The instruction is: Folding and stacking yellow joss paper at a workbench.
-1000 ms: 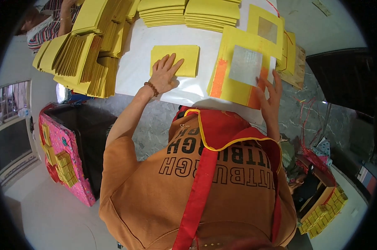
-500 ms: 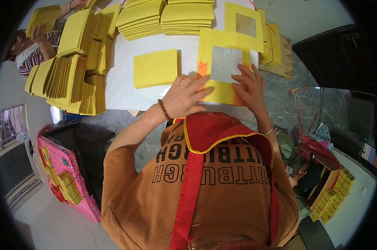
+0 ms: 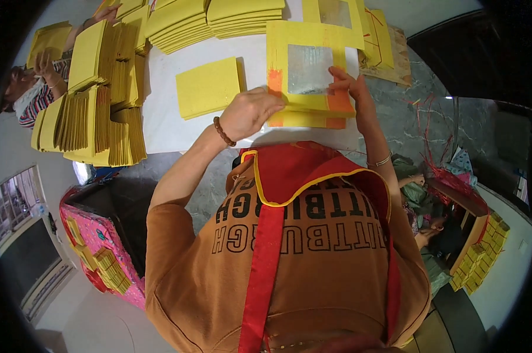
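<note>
In front of me lies a yellow sheet of joss paper (image 3: pixel 276 50) with a silver square (image 3: pixel 309 66) and orange bands down its sides. Its near part is lifted into a raised fold. At the left end of this fold, my left hand (image 3: pixel 251 115) is closed, fingertips pinching the paper's edge. My right hand (image 3: pixel 360 97) curls round the right end, its fingers reaching over the orange band beside the silver square; its thumb is hidden. Left of the sheet lies a folded yellow paper (image 3: pixel 209 88) on the white tabletop (image 3: pixel 160 106).
Tall stacks of folded yellow paper (image 3: pixel 92 56) line the table's left side; more piles (image 3: pixel 245 16) stand at the back. At far left, a co-worker's hand (image 3: pixel 44 65) holds yellow paper. A dark open box (image 3: pixel 124 206) with a pink side stands lower left. Another person sits at right.
The sheet lay flat; now its near part is raised in a fold. My left hand has closed from spread fingers onto the edge, and my right hand has curled at the right side.
</note>
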The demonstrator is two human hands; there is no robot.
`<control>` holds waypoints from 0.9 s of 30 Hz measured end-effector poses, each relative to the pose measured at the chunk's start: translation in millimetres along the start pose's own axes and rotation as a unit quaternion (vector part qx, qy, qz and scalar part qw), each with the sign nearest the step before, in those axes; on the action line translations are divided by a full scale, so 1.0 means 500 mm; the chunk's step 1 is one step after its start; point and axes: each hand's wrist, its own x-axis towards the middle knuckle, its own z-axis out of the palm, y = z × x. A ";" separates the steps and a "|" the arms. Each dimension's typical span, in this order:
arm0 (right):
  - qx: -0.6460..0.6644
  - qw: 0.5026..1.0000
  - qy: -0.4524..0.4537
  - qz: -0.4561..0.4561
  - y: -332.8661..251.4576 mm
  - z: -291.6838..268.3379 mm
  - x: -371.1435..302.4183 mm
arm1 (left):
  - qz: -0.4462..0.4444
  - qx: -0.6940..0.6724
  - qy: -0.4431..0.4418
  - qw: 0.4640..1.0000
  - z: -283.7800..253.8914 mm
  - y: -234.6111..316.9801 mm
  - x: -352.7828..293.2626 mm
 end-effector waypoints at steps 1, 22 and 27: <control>0.003 1.000 -0.003 -0.007 0.001 0.000 0.001 | -0.021 -0.014 -0.003 1.000 -0.003 -0.004 0.003; -0.045 0.999 -0.011 0.010 0.000 -0.005 0.001 | -0.177 -0.315 -0.089 0.928 -0.008 -0.078 0.024; -0.037 0.999 -0.023 -0.001 -0.003 -0.008 -0.002 | -0.234 -0.350 -0.111 0.900 -0.012 -0.083 0.035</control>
